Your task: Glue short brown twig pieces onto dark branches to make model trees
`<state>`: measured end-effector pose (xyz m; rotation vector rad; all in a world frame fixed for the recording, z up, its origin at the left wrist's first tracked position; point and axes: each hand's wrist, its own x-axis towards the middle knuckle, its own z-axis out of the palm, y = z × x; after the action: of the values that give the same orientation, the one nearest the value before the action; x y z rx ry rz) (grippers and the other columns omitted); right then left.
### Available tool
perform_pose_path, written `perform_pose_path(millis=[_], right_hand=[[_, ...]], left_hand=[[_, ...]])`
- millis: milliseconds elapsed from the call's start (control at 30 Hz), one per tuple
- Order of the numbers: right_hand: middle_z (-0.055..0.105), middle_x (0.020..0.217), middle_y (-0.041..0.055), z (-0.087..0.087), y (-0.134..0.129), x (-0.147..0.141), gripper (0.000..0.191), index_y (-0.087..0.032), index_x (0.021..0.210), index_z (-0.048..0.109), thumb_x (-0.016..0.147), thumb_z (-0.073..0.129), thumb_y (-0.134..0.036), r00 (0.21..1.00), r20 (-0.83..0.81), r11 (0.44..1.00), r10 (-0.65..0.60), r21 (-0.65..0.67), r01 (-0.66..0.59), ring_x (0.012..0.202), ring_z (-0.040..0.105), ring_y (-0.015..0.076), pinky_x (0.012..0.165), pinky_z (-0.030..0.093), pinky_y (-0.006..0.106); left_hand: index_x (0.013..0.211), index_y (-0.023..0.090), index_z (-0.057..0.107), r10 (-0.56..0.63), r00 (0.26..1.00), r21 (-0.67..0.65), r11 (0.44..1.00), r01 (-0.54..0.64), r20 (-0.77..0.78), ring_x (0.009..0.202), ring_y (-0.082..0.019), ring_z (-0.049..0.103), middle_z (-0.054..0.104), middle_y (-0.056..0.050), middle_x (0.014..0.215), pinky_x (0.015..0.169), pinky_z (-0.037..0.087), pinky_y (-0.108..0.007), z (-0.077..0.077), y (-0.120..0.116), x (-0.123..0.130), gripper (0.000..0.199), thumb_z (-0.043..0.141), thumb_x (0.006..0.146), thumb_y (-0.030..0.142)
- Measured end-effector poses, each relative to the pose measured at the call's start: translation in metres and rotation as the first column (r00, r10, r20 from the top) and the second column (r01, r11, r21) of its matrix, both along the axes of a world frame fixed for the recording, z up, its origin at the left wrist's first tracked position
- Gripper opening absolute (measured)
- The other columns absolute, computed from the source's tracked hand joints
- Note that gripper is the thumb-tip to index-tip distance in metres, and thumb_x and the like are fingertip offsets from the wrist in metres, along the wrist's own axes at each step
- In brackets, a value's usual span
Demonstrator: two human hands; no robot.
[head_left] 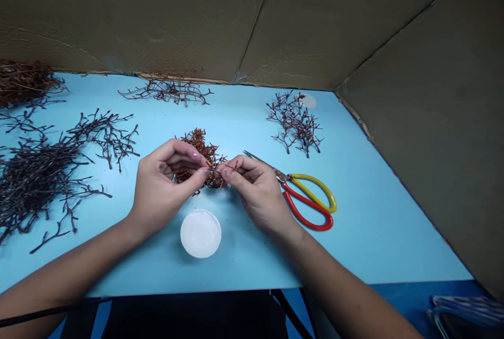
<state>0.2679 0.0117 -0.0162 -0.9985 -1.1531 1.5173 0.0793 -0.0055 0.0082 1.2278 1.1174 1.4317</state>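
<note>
Closest to us, our left hand (163, 184) and right hand (255, 192) curl inward, their fingertips pinched together on a reddish-brown twig clump (200, 158), though the fingers hide which sprig each one grips. The clump sits between the hands and reaches just beyond them, with no clear long axis, and neither hand is plainly nearer to it. On the near side of the hands, a round white lid (200, 234) rests on the blue desk (374, 234), apart from both wrists. Just beside our right hand lie red-and-yellow-handled scissors (309, 202), their blades pointing left toward the clump. Farther left spreads a heap of dark dried twigs (35, 187). Beyond the hands lies a dark twig bunch (293, 121), while the desk's blue top runs right and far to a cardboard wall (137, 13).
</note>
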Motion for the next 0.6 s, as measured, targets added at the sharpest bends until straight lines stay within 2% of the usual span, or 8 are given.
perform_pose_path(millis=[167,300,467,600], right_hand=[[0.082,0.087,0.0022,-0.0019,-0.0008,-0.0009,0.034,-0.023,0.076,0.071,0.075,0.100,-0.041,0.999,-0.040,0.999,-0.026,-0.034,0.025,0.077,0.073,0.0160,0.079,0.064,0.033],[0.083,0.087,0.0030,0.0000,-0.0023,-0.0028,0.039,-0.023,0.074,0.068,0.070,0.102,-0.041,0.997,-0.017,0.997,-0.075,0.011,0.075,0.078,0.076,0.0180,0.079,0.066,0.036],[0.083,0.086,0.0041,0.0047,-0.0042,-0.0031,0.039,-0.024,0.074,0.067,0.073,0.100,-0.044,0.995,0.026,0.992,-0.093,0.085,0.090,0.077,0.077,0.0195,0.078,0.068,0.038],[0.083,0.088,0.0047,0.0065,-0.0054,-0.0029,0.034,-0.024,0.075,0.068,0.076,0.098,-0.040,0.994,0.045,0.989,-0.096,0.121,0.090,0.078,0.077,0.0194,0.078,0.067,0.038]], left_hand=[[0.088,0.020,0.070,0.005,1.000,-0.012,1.000,-0.006,-0.005,0.086,-0.017,0.078,0.079,-0.003,0.090,0.080,0.064,-0.027,-0.0014,-0.0014,0.0012,0.024,0.090,0.078,0.011],[0.087,0.020,0.070,-0.001,1.000,-0.042,0.999,0.002,0.013,0.086,-0.019,0.078,0.079,-0.003,0.089,0.079,0.064,-0.028,-0.0016,-0.0008,0.0008,0.028,0.092,0.074,0.010],[0.089,0.020,0.070,-0.044,0.999,-0.026,0.999,0.044,-0.009,0.084,-0.017,0.078,0.078,-0.003,0.088,0.076,0.064,-0.026,-0.0022,-0.0005,-0.0003,0.023,0.090,0.079,0.014],[0.090,0.021,0.069,-0.060,0.998,-0.018,0.998,0.060,-0.032,0.084,-0.016,0.078,0.079,-0.002,0.088,0.077,0.064,-0.024,-0.0018,-0.0012,-0.0008,0.022,0.088,0.083,0.013]])
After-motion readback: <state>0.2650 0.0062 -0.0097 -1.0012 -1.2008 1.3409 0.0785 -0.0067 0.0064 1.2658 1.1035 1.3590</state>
